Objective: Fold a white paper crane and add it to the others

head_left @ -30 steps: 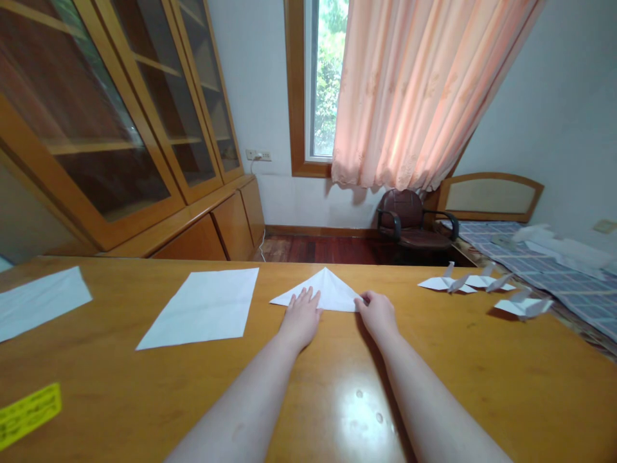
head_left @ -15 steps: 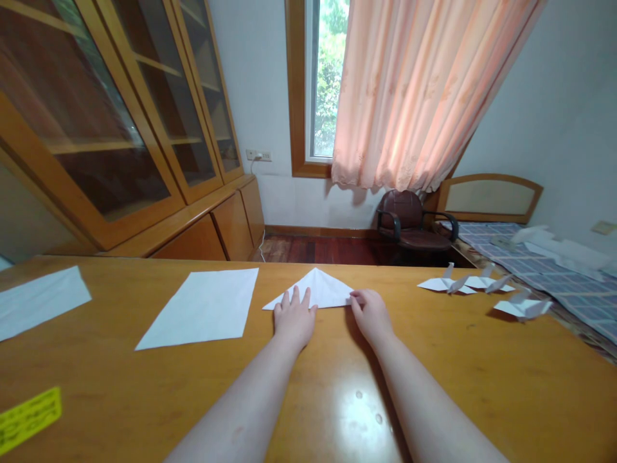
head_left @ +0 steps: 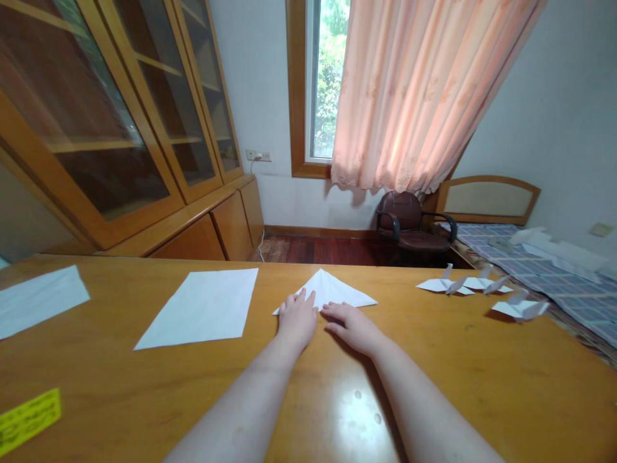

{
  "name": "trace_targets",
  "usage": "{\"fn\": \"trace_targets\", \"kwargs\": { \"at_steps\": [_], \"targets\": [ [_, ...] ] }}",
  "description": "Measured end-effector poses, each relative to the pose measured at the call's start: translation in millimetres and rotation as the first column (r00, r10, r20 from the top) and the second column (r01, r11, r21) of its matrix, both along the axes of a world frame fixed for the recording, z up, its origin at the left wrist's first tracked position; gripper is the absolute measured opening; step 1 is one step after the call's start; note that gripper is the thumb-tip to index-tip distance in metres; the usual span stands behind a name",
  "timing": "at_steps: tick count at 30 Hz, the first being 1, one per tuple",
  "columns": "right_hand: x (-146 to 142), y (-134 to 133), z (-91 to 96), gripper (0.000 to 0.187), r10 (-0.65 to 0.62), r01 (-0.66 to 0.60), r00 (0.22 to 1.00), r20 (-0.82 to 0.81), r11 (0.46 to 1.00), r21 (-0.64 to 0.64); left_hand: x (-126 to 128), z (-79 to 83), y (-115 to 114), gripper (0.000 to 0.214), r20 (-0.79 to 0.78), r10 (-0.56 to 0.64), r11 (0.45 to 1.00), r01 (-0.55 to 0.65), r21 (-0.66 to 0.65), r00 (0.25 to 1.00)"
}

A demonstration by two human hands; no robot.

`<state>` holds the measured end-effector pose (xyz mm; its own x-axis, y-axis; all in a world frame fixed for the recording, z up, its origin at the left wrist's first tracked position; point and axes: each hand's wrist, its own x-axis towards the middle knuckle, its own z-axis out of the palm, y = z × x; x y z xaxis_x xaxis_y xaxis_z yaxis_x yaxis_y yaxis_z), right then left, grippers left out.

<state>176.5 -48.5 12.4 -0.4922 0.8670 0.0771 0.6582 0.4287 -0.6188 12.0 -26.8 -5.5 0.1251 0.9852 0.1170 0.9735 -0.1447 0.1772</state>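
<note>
A sheet of white paper folded into a triangle (head_left: 332,288) lies on the wooden table (head_left: 202,399), its peak pointing away from me. My left hand (head_left: 297,318) rests on the left part of the paper, fingers spread and pressing on it. My right hand (head_left: 351,325) lies along the near edge, fingers stretched out and touching the paper near its middle. The fingers cover part of the near fold. Neither hand grips anything.
Left of the hands lie a flat white sheet (head_left: 202,308) and another white sheet (head_left: 41,300). Several folded paper cranes (head_left: 520,308) stand at the right. A yellow label (head_left: 29,418) is at the near left. Beyond are a chair (head_left: 409,222) and a bed (head_left: 540,251).
My right hand has let go of the triangle's right corner and moved left along the near edge, its fingers now extended. The paper has shifted slightly right.
</note>
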Motion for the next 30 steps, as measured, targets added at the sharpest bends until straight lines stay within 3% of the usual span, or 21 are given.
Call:
{"fn": "trace_targets", "kwargs": {
  "at_steps": [6, 9, 13, 17, 20, 23, 25, 30],
  "targets": [
    [-0.1, 0.6, -4.2, 0.054, -0.048, 0.052, 0.982, 0.181, 0.998, -0.018, 0.7, -1.1, -0.8, 0.045, 0.003, 0.016, 1.0, -0.016, 0.002, 1.0],
    [1.0, 1.1, -7.2, 0.055, -0.153, 0.158, 0.954, 0.256, 0.987, 0.001, -1.4, -2.8, -0.5, 0.045, -0.014, 0.049, 0.999, -0.048, 0.011, 0.999],
    [5.4, 4.8, -10.9, 0.055, -0.415, 0.421, 0.845, 0.337, 0.905, 0.06, -4.7, -7.6, 3.4, 0.044, -0.018, 0.078, 0.997, -0.078, 0.025, 0.997],
    [8.6, 8.4, -13.1, 0.056, -0.499, 0.505, 0.784, 0.369, 0.859, 0.09, -1.0, -6.1, 4.0, 0.046, 0.005, 0.085, 0.996, -0.085, 0.008, 0.996],
    [8.7, 9.5, -14.5, 0.06, -0.478, 0.495, 0.769, 0.424, 0.865, 0.078, 5.6, -1.0, -2.1, 0.051, 0.04, -0.158, 0.987, 0.157, 0.026, 0.987],
    [8.0, 9.7, -16.1, 0.066, -0.446, 0.479, 0.748, 0.492, 0.875, 0.064, 8.8, 0.3, -8.2, 0.055, 0.08, -0.444, 0.892, 0.449, -0.054, 0.892],
    [7.7, 9.8, -16.7, 0.069, -0.44, 0.477, 0.741, 0.508, 0.876, 0.063, 7.5, -2.2, -8.6, 0.057, 0.072, -0.402, 0.908, 0.407, -0.094, 0.913],
    [8.8, 10.6, -17.1, 0.069, -0.448, 0.486, 0.748, 0.49, 0.872, 0.054, -0.4, -10.7, -0.5, 0.061, 0.027, -0.139, 0.983, 0.141, -0.118, 0.99]
  ]
}}
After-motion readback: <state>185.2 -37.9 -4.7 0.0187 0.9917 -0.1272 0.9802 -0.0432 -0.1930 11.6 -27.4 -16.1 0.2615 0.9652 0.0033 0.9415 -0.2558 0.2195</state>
